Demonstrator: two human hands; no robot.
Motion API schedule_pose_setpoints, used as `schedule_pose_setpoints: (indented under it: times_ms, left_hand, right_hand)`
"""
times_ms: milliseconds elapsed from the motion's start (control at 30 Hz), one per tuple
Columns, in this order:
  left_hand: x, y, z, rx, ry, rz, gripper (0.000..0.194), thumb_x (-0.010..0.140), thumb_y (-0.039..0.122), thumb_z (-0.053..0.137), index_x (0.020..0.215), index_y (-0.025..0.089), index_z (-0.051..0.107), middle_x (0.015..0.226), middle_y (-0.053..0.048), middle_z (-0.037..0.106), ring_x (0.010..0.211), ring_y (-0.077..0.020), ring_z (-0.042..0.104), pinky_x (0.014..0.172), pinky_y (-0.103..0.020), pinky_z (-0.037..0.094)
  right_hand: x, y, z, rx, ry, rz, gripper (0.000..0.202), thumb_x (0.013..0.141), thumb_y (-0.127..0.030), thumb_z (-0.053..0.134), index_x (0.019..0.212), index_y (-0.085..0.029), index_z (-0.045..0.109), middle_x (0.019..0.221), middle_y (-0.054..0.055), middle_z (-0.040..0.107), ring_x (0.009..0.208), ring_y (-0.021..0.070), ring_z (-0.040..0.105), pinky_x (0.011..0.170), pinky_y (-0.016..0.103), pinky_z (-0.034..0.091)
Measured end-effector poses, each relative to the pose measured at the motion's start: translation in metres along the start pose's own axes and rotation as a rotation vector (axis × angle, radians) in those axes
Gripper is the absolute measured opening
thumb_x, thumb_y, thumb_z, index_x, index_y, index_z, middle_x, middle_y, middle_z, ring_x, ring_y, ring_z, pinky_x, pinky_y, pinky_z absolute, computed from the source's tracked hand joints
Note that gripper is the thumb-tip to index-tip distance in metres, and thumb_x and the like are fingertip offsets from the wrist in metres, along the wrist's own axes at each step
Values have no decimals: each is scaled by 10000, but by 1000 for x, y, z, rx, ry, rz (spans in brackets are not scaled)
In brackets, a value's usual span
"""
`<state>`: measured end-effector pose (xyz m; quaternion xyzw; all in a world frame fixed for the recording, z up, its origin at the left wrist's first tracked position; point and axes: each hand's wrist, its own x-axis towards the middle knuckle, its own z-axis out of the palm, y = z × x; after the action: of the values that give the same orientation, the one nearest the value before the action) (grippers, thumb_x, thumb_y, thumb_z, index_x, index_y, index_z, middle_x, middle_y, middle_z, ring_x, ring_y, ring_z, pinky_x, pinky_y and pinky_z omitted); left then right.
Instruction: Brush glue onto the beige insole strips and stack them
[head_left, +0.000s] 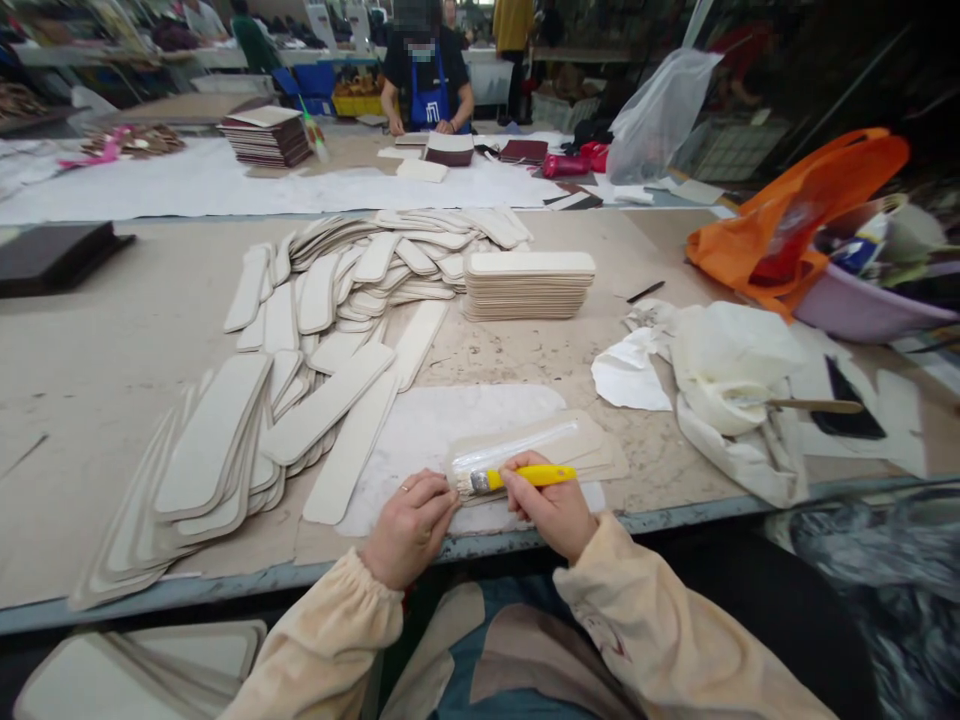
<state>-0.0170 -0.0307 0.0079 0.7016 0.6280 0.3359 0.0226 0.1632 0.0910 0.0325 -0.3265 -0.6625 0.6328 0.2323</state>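
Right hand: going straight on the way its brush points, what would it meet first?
Probably the left hand, whose fingers lie just beyond the bristles of the yellow-handled brush, though one view leaves their exact height unclear.

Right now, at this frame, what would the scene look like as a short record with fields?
Right-hand grip: closed on a yellow-handled brush, bristles at the near left end of the work piece
Left-hand grip: beside the bristles; exact contact unclear
Work piece: pale flat piece with a glossy streak
Surface: white sheet partly under the work
Left: fanned pale pieces
Beyond: neat stack
Right: orange bag
Across: co-worker in blue apron
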Motion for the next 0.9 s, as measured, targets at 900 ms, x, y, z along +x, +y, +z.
schedule_pose_setpoints:
  times_ms: [900]
  left_hand:
    - [3, -2, -1, 38, -12, 47, 124, 859, 110, 562, 899, 181, 656, 914, -59, 634, 905, -170, 591, 859, -342, 520]
  right_hand:
    - [-3, -8, -141, -654, 428, -183, 247, 898, -424, 512, 901, -198, 611, 635, 7, 630, 570, 162, 603, 570, 279, 473]
